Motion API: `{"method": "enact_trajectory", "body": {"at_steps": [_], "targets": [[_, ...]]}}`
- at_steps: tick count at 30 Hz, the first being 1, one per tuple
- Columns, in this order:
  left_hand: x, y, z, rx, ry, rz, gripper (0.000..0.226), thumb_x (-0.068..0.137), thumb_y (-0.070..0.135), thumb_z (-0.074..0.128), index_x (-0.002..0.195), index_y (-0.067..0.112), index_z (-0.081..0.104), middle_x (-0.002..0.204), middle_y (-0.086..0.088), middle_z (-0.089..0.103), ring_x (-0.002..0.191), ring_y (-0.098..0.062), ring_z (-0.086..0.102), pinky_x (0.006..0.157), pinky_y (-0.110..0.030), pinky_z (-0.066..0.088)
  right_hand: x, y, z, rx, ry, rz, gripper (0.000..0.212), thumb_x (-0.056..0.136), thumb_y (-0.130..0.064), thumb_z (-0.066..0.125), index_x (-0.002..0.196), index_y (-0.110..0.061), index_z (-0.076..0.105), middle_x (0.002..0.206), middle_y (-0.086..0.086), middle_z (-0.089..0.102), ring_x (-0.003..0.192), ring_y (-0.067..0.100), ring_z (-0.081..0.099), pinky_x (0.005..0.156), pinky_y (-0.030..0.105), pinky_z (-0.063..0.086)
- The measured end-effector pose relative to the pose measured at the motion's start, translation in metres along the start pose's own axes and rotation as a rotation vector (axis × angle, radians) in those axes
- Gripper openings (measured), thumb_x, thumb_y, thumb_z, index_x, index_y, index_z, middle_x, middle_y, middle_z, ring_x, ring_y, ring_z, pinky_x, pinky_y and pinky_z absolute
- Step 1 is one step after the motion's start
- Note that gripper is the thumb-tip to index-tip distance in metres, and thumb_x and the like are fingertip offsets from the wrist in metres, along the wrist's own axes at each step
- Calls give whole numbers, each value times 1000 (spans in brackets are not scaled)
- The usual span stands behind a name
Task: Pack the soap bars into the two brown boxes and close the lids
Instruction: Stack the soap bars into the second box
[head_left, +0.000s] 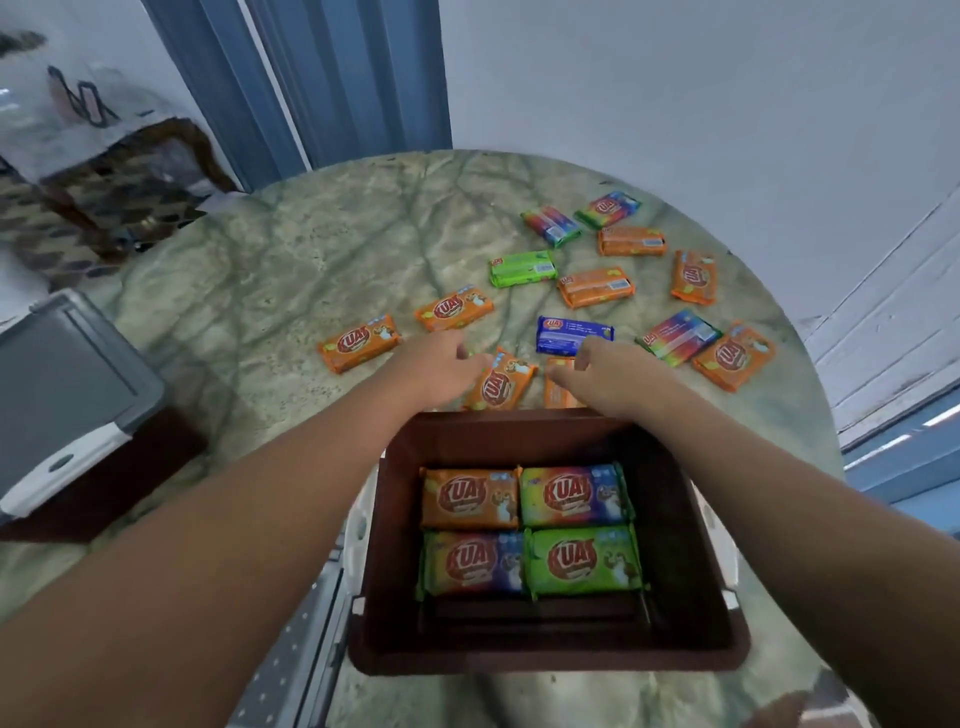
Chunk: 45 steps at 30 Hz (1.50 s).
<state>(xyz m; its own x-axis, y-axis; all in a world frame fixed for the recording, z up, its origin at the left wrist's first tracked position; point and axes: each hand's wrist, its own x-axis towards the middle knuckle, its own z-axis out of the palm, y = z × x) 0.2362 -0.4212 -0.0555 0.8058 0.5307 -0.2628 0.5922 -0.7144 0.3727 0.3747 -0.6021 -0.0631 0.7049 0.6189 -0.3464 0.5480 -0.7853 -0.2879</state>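
Note:
An open brown box (675, 519) stands at the near table edge with several soap bars laid flat inside, among them an orange bar (470, 496) and a green bar (582, 560). Just beyond its far rim, my left hand (441, 366) lies with spread fingertips on the corner of an orange soap bar (501, 387) on the table. My right hand (615, 376) curls its thumb and fingers over another orange soap bar (558, 392), mostly hidden beneath it. Several more bars lie scattered further back, such as a blue bar (569, 335).
A second brown box (130, 483) with a grey and white lid (67, 374) on top sits at the left table edge. The open box's pale lid (332, 582) hangs off its left side. The round marble table (311, 249) meets the wall behind.

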Motion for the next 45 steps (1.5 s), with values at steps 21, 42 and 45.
{"method": "enact_trajectory", "body": {"at_steps": [21, 42, 45], "targets": [[81, 36, 76, 202, -244, -237, 104, 73, 47, 85, 150, 5, 30, 143, -22, 45, 122, -40, 55, 87, -41, 53, 82, 0, 53, -16, -170, 222, 134, 72, -50, 81, 158, -19, -17, 147, 26, 41, 130, 46, 47, 99, 50, 46], [-65, 4, 6, -126, 474, 69, 64, 75, 55, 74, 119, 26, 36, 95, 8, 63, 79, -18, 63, 61, -36, 46, -47, -31, -3, 354, 356, -234, 58, 81, -57, 68, 122, -26, 42, 88, -11, 61, 80, 19, 60, 71, 35, 47], [-107, -1, 14, -99, 324, 172, 69, 71, 54, 72, 123, 31, 33, 95, 11, 61, 79, -15, 62, 68, -38, 53, -80, -20, 14, 317, 392, -309, 60, 80, -58, 72, 122, -28, 41, 82, -16, 57, 77, 15, 58, 67, 33, 43]]}}
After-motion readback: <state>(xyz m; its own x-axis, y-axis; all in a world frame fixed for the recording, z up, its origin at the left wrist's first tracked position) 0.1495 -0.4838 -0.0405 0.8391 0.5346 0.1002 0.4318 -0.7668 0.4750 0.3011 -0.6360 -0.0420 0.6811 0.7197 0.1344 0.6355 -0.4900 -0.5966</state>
